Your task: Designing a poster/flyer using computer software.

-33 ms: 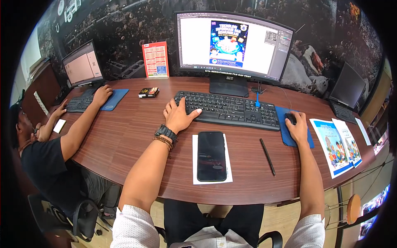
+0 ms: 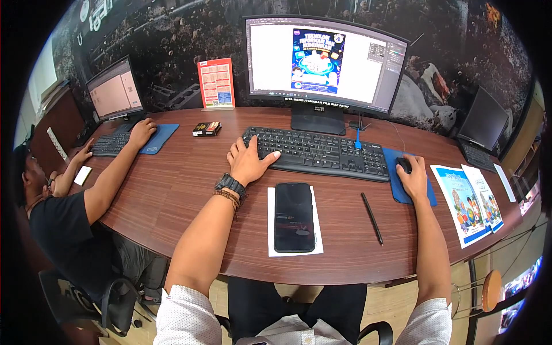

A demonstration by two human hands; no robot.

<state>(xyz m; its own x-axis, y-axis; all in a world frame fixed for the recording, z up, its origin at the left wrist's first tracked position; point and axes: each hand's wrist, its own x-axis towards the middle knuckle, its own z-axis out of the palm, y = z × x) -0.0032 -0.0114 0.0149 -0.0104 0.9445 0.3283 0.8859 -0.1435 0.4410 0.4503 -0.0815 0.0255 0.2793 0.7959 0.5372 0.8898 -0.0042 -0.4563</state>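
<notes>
My left hand (image 2: 248, 161) rests on the left end of a black keyboard (image 2: 322, 150), fingers spread over the keys and thumb out to the right. A watch (image 2: 231, 185) and a beaded bracelet (image 2: 227, 199) circle that wrist. On a blue mouse pad (image 2: 401, 195), my right hand (image 2: 415, 181) is wrapped over a black computer mouse (image 2: 403, 165). Beyond the keyboard stands a monitor (image 2: 368, 66) showing a dark blue poster design in an editing window. A dark-screened phone (image 2: 295, 218) lies on white paper (image 2: 272, 247) between my forearms.
A black stylus pen (image 2: 372, 219) lies right of the phone. Printed booklets (image 2: 460, 201) sit at the right, before another monitor (image 2: 486, 121). A small box (image 2: 207, 129) and red-framed card (image 2: 217, 83) are at the back. Left, a co-worker (image 2: 69, 224) uses another computer (image 2: 115, 92).
</notes>
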